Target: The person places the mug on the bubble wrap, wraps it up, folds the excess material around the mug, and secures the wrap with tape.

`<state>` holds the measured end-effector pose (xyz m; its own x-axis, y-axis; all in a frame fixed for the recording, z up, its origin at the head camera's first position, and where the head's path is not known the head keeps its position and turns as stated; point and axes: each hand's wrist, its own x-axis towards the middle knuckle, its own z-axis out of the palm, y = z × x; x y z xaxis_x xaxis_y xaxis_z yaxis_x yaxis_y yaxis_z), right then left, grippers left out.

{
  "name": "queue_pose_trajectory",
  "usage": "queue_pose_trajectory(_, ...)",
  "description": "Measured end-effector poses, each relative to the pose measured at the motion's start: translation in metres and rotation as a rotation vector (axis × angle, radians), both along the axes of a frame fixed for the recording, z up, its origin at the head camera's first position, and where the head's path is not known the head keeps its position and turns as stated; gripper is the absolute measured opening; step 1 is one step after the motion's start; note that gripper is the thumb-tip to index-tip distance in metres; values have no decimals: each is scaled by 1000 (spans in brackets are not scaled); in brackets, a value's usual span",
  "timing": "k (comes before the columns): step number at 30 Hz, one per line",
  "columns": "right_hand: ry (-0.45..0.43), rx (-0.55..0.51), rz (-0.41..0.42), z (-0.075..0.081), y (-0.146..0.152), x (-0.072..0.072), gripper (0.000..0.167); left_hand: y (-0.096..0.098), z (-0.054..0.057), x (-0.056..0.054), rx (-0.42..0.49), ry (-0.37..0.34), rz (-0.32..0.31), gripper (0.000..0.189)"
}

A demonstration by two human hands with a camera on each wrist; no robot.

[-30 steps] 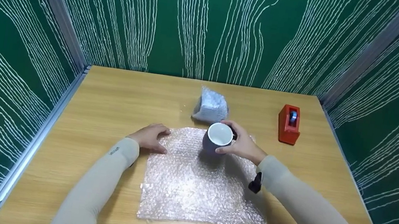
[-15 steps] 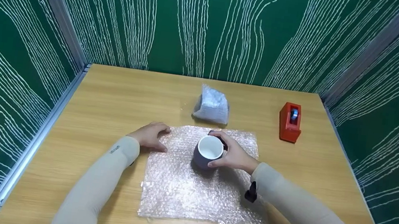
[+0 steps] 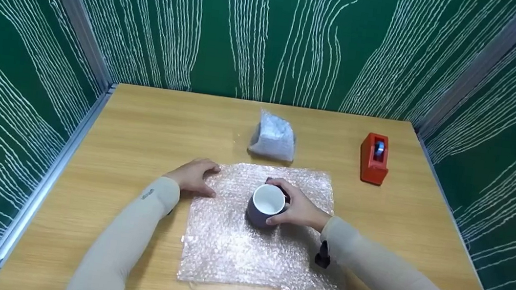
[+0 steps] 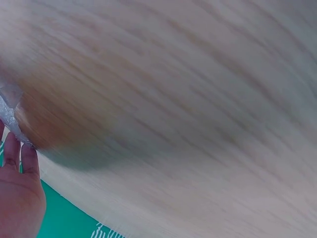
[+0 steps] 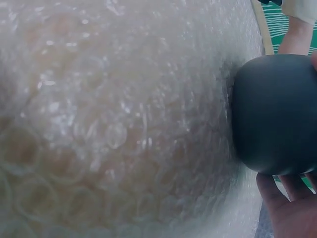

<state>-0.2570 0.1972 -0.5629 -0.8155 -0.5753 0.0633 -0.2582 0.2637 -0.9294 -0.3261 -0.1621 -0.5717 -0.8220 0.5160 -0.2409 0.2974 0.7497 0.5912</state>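
A dark grey mug (image 3: 256,217) with a white inside stands upright on a sheet of bubble wrap (image 3: 229,255), near its middle. My right hand (image 3: 300,208) grips the mug at its handle side, thumb in front and fingers behind. In the right wrist view the mug's base (image 5: 270,114) meets the bubbles, and fingers lie along its side. My left hand (image 3: 192,176) rests at the sheet's upper left edge with thumb and fingers spread apart. The left wrist view catches its fingers (image 4: 29,161) touching the edge of the plastic.
A bundle wrapped in bubble wrap (image 3: 274,139) sits behind the sheet. At the right back stands a red tape dispenser (image 3: 374,164). Green walls with white lines (image 3: 232,33) enclose the wooden table (image 3: 142,126) at the back and sides.
The right hand has brought the mug down and toward the sheet's middle, slightly left and nearer to me. My left hand has stayed in place.
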Motion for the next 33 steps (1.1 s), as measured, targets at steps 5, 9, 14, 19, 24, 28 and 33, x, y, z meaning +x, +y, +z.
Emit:
queue_pose_trajectory(5, -2, -2, -1, -4, 1, -1, 97, 0, 0, 0, -19, -16, 3, 84)
queue_pose_trajectory(9, -7, 7, -7, -5, 3, 0, 98, 1, 3, 0, -18, -11, 1, 82)
queue_pose_trajectory(14, -19, -5, -14, -5, 4, 0, 98, 2, 7, -1, 32, 7, 51, 70)
queue_pose_trajectory(19, -11, -4, -3, -4, 2, 3, 98, -1, 7, -3, 47, 89, 166, 61)
queue_pose_trajectory(24, 13, 3, -11, -3, 1, 2, 99, -4, 12, -6, -18, 84, 267, 73)
queue_pose_trajectory(28, 23, 6, -19, -4, 1, -1, 99, -7, 14, -9, -17, 42, 294, 77)
queue_pose_trajectory(33, 22, 14, -29, -7, 1, -7, 99, -7, 14, -12, 17, 2, 310, 77)
